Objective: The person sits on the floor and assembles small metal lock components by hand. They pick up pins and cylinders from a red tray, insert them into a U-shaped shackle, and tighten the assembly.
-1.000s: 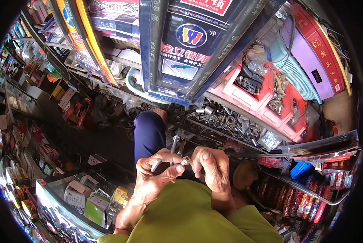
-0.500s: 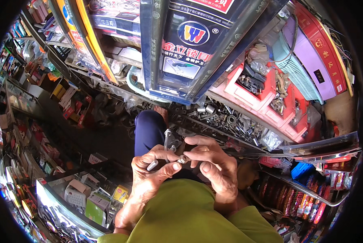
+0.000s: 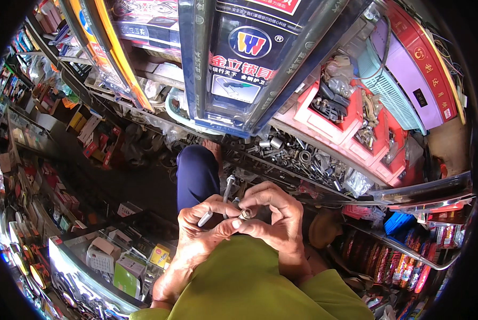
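Observation:
In front of my green shirt, my left hand (image 3: 198, 230) and my right hand (image 3: 282, 220) meet with their fingertips close together. Between them is a small nut-like metal piece (image 3: 246, 214), pinched by the thumb and fingers of my right hand and touched by my left thumb. My left hand is also closed around a slim silver metal rod (image 3: 228, 188), whose wider tip sticks up past the fingers. A pale silver end (image 3: 204, 218) pokes out on the left side of that hand. Whether it belongs to the same rod is hidden by the fingers.
Beyond my knee (image 3: 197, 170), loose metal hardware (image 3: 297, 154) fills a low tray. Red bins (image 3: 324, 120) with metal parts stand right of a dark blue display rack (image 3: 247, 101). A glass-topped case (image 3: 89, 272) is near left; packaged goods (image 3: 393, 256) hang near right.
My right hand has moved left and its thumb and fingers have closed on the small metal piece. The silver rod in my left hand has shifted slightly right.

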A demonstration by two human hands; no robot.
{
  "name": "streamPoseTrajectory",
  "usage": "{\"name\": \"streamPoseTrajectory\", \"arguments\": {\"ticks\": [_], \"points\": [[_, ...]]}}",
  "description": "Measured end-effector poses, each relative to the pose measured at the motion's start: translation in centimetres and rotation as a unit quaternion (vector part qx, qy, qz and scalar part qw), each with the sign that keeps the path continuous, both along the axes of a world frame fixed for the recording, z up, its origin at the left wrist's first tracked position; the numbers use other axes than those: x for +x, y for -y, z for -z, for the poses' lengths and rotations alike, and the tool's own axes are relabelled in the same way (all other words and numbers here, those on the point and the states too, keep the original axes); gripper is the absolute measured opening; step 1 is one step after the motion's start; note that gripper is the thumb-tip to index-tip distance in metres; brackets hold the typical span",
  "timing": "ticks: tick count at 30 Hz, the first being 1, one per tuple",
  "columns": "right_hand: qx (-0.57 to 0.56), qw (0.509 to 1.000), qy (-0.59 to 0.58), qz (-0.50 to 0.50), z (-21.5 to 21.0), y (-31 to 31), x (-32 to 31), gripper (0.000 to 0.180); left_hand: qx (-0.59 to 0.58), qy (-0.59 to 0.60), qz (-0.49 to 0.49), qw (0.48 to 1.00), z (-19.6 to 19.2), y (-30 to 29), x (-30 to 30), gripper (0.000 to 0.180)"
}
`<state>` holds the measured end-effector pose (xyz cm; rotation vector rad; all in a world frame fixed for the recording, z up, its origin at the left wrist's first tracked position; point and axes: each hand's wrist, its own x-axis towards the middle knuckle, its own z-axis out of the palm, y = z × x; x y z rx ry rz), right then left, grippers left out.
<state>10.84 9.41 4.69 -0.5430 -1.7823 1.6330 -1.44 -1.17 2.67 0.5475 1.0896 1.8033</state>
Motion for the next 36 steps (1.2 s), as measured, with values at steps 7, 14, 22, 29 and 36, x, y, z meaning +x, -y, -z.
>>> {"name": "streamPoseTrajectory", "arguments": {"ticks": [7, 14, 22, 29, 36], "points": [[0.086, 0.996, 0.009, -0.016, 0.8, -0.5, 0.2, 0.019, -0.012, -0.036, -0.011, 0.999, 0.0, -0.1, 0.0, 0.014], [-0.011, 0.999, -0.012, 0.034, -0.4, 0.6, -0.6, 0.02, -0.017, 0.013, 0.021, 1.0, -0.1, 0.0, -0.1, 0.013], [0.017, 0.999, 0.022, 0.016, 0.9, -0.1, 0.3, 0.027, 0.017, 0.021, 0.003, 1.0, 0.6, -0.2, 0.3, 0.018], [0.064, 0.997, 0.04, 0.007, 0.6, -0.2, 0.4, 0.023, 0.007, 0.011, 0.0, 1.0, 0.4, -0.3, 0.3, 0.019], [-0.041, 0.999, 0.008, -0.024, 0.0, 0.2, 0.6, 0.035, -0.008, 0.05, 0.007, 0.999, 0.1, -0.2, 0.2, 0.011]]}}
